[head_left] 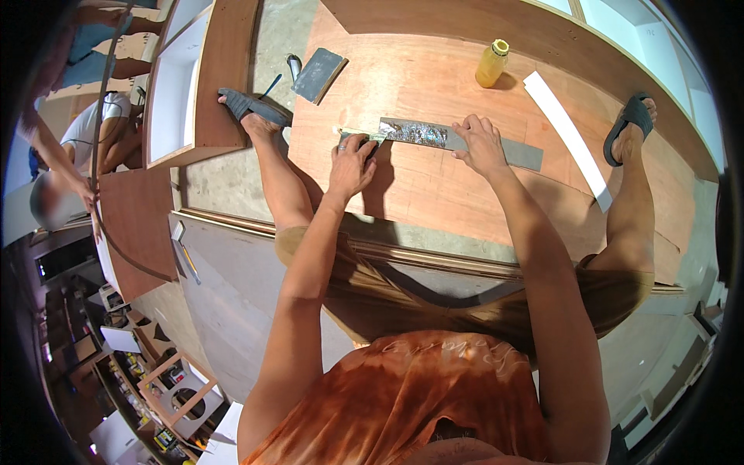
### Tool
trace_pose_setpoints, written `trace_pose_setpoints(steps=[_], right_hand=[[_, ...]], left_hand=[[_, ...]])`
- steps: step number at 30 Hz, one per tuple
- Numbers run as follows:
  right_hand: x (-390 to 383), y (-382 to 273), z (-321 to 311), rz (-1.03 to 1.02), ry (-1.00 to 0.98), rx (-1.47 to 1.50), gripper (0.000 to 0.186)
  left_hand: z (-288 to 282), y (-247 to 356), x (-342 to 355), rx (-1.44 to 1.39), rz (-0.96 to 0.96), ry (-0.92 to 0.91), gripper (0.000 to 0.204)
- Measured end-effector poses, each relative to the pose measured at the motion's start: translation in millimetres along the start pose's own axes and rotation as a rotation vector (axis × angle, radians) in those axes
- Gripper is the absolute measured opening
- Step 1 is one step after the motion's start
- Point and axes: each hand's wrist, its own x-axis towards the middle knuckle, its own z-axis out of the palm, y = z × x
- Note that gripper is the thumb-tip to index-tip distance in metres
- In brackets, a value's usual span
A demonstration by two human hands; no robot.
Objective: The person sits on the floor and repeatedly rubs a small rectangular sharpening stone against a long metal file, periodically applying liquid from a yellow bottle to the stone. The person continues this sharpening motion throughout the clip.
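A narrow grey strip [521,153] lies across the reddish plywood sheet [434,182] in front of me. Its left half carries a shiny, wet-looking coat. My right hand [480,146] grips the strip right of that coat, thumb and fingers bent over its edges. At the strip's left end, my left hand [353,167] is closed with curled fingers on something small and dark, mostly hidden under them. Pale yellowish smears show beside those fingertips. A jar of yellow liquid [491,66] stands open beyond the right hand.
A white strip [570,139] lies at the right, near my sandaled foot [629,128]. A dark flat block [319,75] sits at the far left of the plywood. Wooden cabinet frames [205,85] border the left and far sides. Co-workers [101,128] are at the far left.
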Motion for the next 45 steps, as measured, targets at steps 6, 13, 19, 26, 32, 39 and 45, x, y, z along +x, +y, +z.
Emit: trace_pose_setpoints(steps=[6,13,19,26,32,39,45], right_hand=[[-2,0,-1,-0.009,0.026,-0.006,0.064],[-1,-4,-1,0.016,-0.001,0.020,0.065],[-2,-1,0,0.015,0.010,0.006,0.065],[-1,-5,0,0.015,0.011,0.011,0.064],[-1,-4,-1,0.009,0.013,0.019,0.065],[-4,-2,2,-0.004,0.070,-0.017,0.068],[-2,-4,1,0.012,0.020,0.037,0.064]], left_hand=[[-19,21,35,-0.031,0.075,0.020,0.041],[-15,13,44,0.112,0.089,-0.164,0.040],[-42,-2,21,0.008,0.075,-0.250,0.037],[-10,22,30,-0.365,0.101,0.083,0.042],[11,6,12,-0.101,0.044,-0.017,0.048],[-22,9,36,-0.073,0.091,-0.010,0.040],[-12,37,44,0.105,0.050,-0.155,0.039]])
